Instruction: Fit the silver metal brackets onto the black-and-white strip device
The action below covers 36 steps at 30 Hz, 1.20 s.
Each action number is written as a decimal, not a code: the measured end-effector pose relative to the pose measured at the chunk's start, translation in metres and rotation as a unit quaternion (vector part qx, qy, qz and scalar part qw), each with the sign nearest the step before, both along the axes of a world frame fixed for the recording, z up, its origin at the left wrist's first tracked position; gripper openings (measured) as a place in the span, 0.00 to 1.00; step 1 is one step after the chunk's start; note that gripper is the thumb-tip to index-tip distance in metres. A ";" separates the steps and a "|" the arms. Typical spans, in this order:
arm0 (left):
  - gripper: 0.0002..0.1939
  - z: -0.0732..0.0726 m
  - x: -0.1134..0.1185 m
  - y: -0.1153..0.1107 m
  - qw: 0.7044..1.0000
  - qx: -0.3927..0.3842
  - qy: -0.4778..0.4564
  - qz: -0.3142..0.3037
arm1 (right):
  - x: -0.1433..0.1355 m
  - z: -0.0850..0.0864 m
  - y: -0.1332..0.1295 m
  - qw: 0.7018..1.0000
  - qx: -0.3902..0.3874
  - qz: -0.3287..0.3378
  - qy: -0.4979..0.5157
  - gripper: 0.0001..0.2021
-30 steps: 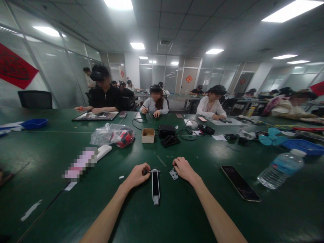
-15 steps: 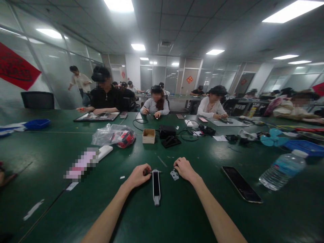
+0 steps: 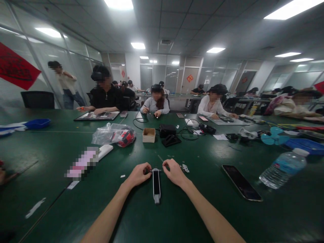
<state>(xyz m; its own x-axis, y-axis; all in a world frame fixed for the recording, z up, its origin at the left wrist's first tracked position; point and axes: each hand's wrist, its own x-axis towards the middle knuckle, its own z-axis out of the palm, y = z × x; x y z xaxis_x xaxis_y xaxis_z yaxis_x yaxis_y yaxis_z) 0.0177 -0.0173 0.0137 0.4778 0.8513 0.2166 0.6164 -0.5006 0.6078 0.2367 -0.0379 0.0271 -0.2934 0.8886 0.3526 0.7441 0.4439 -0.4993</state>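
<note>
1. Green table (image 3: 63,202) fills most of my cam view, w/ everything below on it.
2. Clear plastic bag (image 3: 107,135), far L of my hands, red & blk stuff inside.
3. Water bottle (image 3: 283,168), far R, tilted in view; dark phone (image 3: 241,183) lies flat btwn it & my R hand.
4. My L hand (image 3: 139,174): thumb & fingers closed on a dark part (image 3: 146,171) at the device's upper L end.
5. My R hand (image 3: 174,171): fingertips drawn together just beside the device's upper R end; can't tell if they grip anything.
6. Grey/blk device (image 3: 156,187): long, narrow, flat btwn both hands, crosswise rod at its far end.
7. Open box (image 3: 149,135), beyond the device.
8. Sm. metal plate (image 3: 185,168), just R of my R hand.
</note>
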 end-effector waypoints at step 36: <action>0.08 -0.001 0.000 0.001 1.000 -0.004 0.009 0.005 | 0.000 0.003 -0.005 0.997 -0.033 0.052 -0.039 0.08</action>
